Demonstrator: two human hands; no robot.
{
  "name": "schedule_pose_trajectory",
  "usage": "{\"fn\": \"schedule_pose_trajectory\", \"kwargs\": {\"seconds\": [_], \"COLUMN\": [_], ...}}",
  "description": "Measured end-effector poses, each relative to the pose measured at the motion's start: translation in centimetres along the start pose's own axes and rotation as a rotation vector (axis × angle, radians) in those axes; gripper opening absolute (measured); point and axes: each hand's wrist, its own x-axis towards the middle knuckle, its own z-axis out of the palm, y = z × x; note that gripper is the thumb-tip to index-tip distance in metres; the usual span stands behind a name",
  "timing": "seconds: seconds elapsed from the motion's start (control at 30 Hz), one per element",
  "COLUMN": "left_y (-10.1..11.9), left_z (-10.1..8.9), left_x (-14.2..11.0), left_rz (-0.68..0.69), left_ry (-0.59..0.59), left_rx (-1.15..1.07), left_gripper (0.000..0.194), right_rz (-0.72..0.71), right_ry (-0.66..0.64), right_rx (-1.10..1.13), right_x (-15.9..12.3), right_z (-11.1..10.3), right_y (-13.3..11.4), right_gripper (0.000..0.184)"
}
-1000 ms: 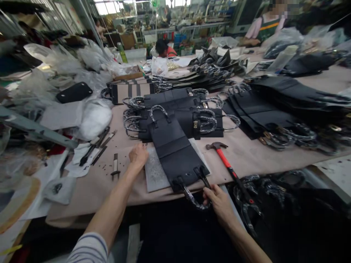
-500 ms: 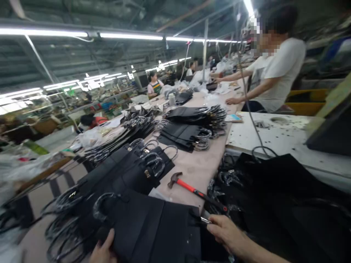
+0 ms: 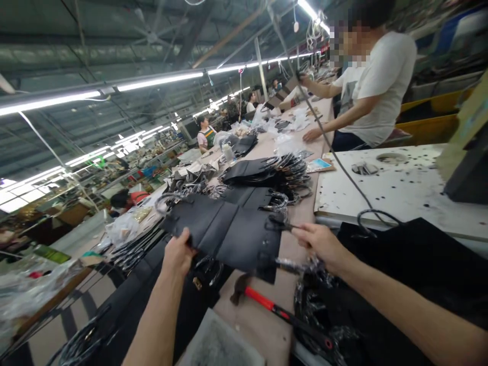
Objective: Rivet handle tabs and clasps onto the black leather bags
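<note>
My left hand (image 3: 179,254) grips the near left edge of a flat black bag panel (image 3: 224,231), thumb on top. The panel is raised over the table, with a crease across it and a plastic-wrapped handle at its far left. At the panel's right end, my right hand (image 3: 318,246) is closed around what looks like its other handle (image 3: 292,263); the fingers partly hide it. Below the panel, a claw hammer (image 3: 267,305) with a red and black handle lies on the table. Beside it is a greyish-white slab (image 3: 223,343).
Stacked black bag panels with wrapped handles (image 3: 267,170) stand farther along the beige table (image 3: 284,300). More black panels (image 3: 415,254) are piled at right, by a white worktop (image 3: 400,178). A co-worker in a white shirt (image 3: 389,76) stands beyond it. A cable (image 3: 324,132) hangs in front.
Both hands have moved forward and up with the black panel, from the near table edge to over the stacks. The slab beside the hammer has come into view. The view has shifted.
</note>
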Motion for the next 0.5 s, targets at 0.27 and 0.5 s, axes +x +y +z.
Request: {"fn": "schedule_pose_trajectory", "kwargs": {"seconds": [0.27,0.5], "left_y": [-10.2,-23.0], "left_z": [3.7,-12.0], "left_x": [-1.7,-7.9], "left_rz": [0.010,0.792], "left_ry": [-0.228,-0.118], "left_rx": [0.645,1.137], "left_gripper": [0.046,0.026], "right_rz": [-0.022,-0.333], "right_ry": [0.292,0.406], "right_rx": [-0.253,-0.638], "right_x": [17.9,19.0], "right_z": [-1.1,-0.6], "right_y": [-2.6,1.5], "right_gripper": [0.029,0.053]}}
